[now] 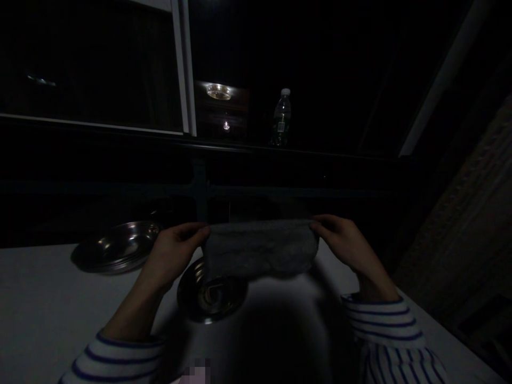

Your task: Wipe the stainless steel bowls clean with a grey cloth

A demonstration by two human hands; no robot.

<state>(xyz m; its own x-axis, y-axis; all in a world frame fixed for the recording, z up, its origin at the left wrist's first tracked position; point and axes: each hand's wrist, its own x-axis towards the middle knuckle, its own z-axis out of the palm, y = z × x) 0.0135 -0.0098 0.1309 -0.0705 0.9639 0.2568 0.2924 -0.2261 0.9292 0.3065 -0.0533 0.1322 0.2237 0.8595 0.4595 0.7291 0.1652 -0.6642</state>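
A grey cloth [262,250] hangs stretched between my two hands above the white table. My left hand [178,248] pinches its upper left corner between thumb and fingers. At the upper right corner, my right hand [338,234] grips it the same way. Beneath the cloth's left part sits a shiny metal bowl [210,314], its far right side partly hidden by the cloth. A stack of metal bowls [116,248] stands to the left, just beyond my left wrist.
The white table [36,298] has its back edge just past the bowls. Behind it, a plastic bottle [281,120] with a white cap stands on the window ledge. A patterned curtain [468,213] hangs at the right. The room is dim.
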